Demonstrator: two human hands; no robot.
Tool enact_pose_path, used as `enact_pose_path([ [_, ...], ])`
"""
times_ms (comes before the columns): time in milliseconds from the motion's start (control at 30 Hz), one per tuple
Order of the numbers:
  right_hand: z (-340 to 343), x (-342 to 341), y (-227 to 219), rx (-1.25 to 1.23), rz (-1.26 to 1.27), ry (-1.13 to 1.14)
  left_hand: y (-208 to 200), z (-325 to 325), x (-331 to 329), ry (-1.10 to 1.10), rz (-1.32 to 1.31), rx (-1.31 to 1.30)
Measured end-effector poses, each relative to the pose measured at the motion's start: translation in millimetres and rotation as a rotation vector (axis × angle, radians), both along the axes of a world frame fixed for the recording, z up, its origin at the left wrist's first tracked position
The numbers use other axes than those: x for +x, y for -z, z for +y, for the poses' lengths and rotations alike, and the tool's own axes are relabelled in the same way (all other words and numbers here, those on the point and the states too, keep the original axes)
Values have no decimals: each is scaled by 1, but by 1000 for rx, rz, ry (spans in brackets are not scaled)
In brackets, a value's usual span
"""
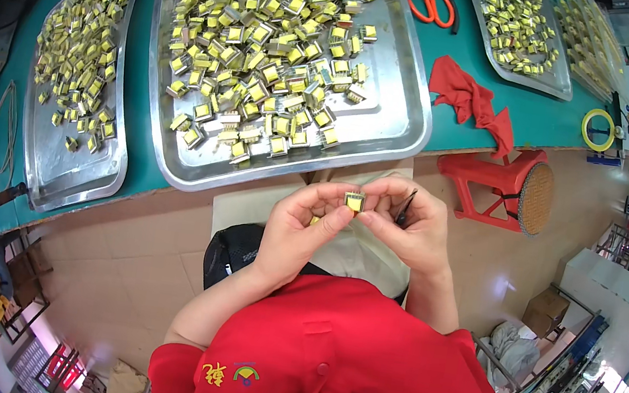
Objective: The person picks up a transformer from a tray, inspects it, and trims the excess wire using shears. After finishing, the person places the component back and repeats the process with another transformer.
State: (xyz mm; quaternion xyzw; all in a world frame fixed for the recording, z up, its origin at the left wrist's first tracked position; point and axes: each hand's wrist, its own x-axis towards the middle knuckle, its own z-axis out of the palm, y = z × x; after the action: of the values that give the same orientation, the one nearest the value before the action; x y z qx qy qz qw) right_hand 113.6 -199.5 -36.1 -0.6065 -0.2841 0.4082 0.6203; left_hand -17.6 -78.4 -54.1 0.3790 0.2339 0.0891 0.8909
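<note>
Above my lap I hold a small transformer (355, 202) with yellow tape and metal pins, pinched between the fingertips of both hands. My left hand (296, 226) is closed on its left side. A second bit of yellow shows within the left fingers, mostly hidden. My right hand (418, 231) closes on the transformer's other side. A thin dark pointed tool (406, 208), perhaps tweezers, is tucked in the right fingers. Just beyond my hands, a large metal tray (388, 130) bears a heap of similar yellow transformers (264, 37).
More transformers fill a left tray (53, 168) and a right tray (551, 83) on the green table (144, 160). Orange-handled scissors (431, 4), a red cloth (469, 98) and a yellow tape roll (598, 130) lie there too. A red stool (485, 180) stands right of me.
</note>
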Motion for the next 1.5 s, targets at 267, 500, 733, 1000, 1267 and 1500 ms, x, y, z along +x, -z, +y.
enact_pose_path([
  [267,7,30,-19,-17,-498,290,0,2,0,-18,97,-126],
  [500,31,95,-19,-305,-1253,420,2,-1,0,0,42,-124],
  [733,64,132,-19,-203,-1313,409,2,4,-1,0,6,-153],
  [1000,127,198,-25,-241,-1537,295,1,5,-2,42,20,-120],
  [1267,131,223,-30,-399,-1858,-45,5,8,-4,36,9,-124],
  [1500,98,211,-52,-405,-1973,-190,4,10,1,57,-3,-140],
])
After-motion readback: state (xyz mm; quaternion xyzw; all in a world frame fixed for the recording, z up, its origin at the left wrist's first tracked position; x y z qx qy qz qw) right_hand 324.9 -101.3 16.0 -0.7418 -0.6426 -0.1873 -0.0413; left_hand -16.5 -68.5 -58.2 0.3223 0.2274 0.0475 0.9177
